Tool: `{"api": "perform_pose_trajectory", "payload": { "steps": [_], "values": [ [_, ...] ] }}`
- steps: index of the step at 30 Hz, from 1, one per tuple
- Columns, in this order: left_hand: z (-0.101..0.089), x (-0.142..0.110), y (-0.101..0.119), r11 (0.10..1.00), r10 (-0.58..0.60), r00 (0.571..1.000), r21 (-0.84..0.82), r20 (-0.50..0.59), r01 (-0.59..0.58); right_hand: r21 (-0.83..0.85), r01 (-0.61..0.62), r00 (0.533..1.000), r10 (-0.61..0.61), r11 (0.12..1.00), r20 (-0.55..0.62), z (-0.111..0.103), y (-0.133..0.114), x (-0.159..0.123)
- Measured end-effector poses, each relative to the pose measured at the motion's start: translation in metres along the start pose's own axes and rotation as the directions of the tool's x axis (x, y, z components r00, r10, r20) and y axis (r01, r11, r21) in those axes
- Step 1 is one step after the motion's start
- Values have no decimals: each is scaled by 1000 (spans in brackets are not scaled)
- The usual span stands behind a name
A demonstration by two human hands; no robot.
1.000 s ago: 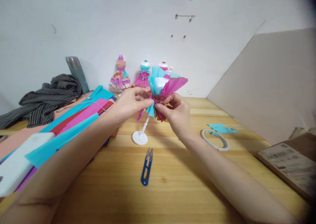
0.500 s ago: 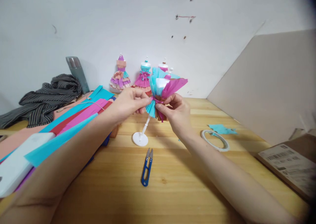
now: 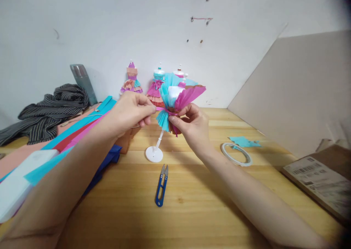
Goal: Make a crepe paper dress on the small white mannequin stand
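Note:
A small dress form on a white stand (image 3: 154, 153) leans over the wooden table (image 3: 192, 205), wrapped in pleated blue and pink crepe paper (image 3: 178, 97). My right hand (image 3: 189, 126) pinches the paper at its gathered waist, where a thin pink ribbon is tied. My left hand (image 3: 128, 112) is closed a little to the left of the waist, its fingertips pinched; whether it holds the ribbon end I cannot make out. Blue thread snips (image 3: 161, 185) lie on the table below the stand.
Two finished paper-dressed forms (image 3: 131, 82) stand at the back by the wall. Coloured paper sheets (image 3: 82, 128), a white box (image 3: 16, 183), striped cloth (image 3: 52, 108) and a grey flask (image 3: 80, 82) fill the left. A tape ring (image 3: 236, 154), blue scrap and cardboard box (image 3: 320, 179) lie right.
My left hand has drawn back to the left, away from the gathered waist. My right hand keeps its pinch on the paper.

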State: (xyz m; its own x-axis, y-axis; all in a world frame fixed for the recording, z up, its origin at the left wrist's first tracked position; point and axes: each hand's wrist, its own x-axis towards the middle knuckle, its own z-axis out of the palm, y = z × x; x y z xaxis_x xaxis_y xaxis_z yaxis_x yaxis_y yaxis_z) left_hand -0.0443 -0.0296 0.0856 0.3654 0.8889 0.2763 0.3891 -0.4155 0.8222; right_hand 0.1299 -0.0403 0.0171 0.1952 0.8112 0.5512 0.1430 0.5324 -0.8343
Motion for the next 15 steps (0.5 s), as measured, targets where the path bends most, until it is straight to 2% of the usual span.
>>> {"api": "perform_pose_trajectory", "payload": {
  "steps": [2, 3, 8, 11, 15],
  "values": [
    [-7, 7, -5, 984, -107, 991, -135, 81, 117, -9, -5, 1000, 5, 1000, -5, 0, 0, 0],
    [-9, 9, -7, 977, -119, 989, -165, 88, 133, -8, -9, 1000, 9, 1000, -7, 0, 0, 0],
    [1, 10, -12, 994, 32, 999, -105, -17, -34, 24, -42, 999, 42, 999, -7, 0, 2, 0],
    [13, 10, -14, 989, 66, 998, -132, -22, -68, 22, -31, 1000, 31, 999, 3, 1, 3, -1],
    [23, 11, -18, 980, 67, 993, -180, -95, -83, 2, -11, 1000, 11, 1000, 25, 2, 1, -3]
  ]
}}
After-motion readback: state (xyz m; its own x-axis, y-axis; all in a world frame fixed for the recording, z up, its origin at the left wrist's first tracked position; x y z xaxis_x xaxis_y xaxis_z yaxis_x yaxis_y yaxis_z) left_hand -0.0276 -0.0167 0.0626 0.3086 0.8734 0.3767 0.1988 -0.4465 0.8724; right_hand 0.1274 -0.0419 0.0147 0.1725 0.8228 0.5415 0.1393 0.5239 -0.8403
